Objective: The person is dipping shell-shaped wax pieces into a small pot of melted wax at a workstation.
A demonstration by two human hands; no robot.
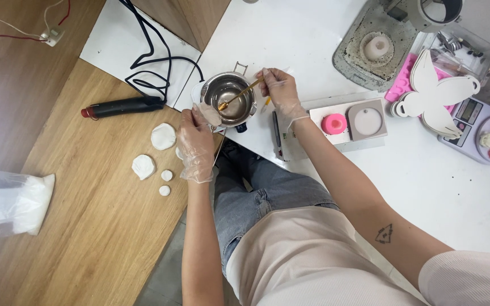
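You are stirring in the pot [229, 105] with a gold spoon [239, 95], and your right hand [279, 92] is pinching the top of its handle between gloved fingertips while the bowl end is resting low against the inside wall. Your left hand [195, 144] is closing its fingers around the pot's near side (whether it is gripping a handle or only the rim I cannot tell), and that is what is keeping the pot steady, so it seems wise to be holding it firmly while the spoon is working. The pot is sitting at the near-left corner of the white table [426, 181], right at the edge above your knees, so you are probably better off keeping the stirring small and slow and the pot level, since a slip there would be tipping it toward your lap. The pot is a small round steel one, shiny inside, with a wire handle at its far rim; what is lying in its bottom is too dim to make out. On the wooden table [86, 215] just left of your left hand, white shell-shaped casts [163, 136] are lying, two large and two small, and a black heat gun [123, 106] is resting near that table's far edge. A pink mould [334, 123] and a grey mould [367, 120] are sitting on a tray just right of your right wrist.
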